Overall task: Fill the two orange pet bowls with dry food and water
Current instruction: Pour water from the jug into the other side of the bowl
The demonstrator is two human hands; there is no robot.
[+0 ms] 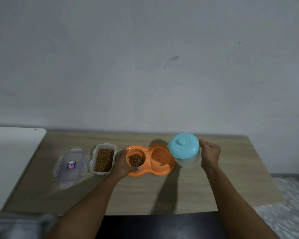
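A pale wooden table (145, 192) stands against a grey wall (145, 57), and everything on it is placed here by the orange double pet bowl (149, 160) near its middle. Just right of the bowl, touching or nearly touching its rim, stands a clear jug (186, 154) with a blue lid (183, 146); it leans slightly toward the bowl. The right hand (210, 155) is closed around the jug's handle on its far side from the bowl. The bowl's right well (160, 156) looks bare orange; whether any water lies in it is hard to judge in this dim light. The left well (136, 158) holds a small heap of brown dry food (135, 159). The left hand (123, 163) grips the bowl's left end, thumb laid on the front rim. Just left of that hand sits an open clear container (104, 159) full of the same dry food. Left again lies its loose lid (70, 167), flat, with a small label.
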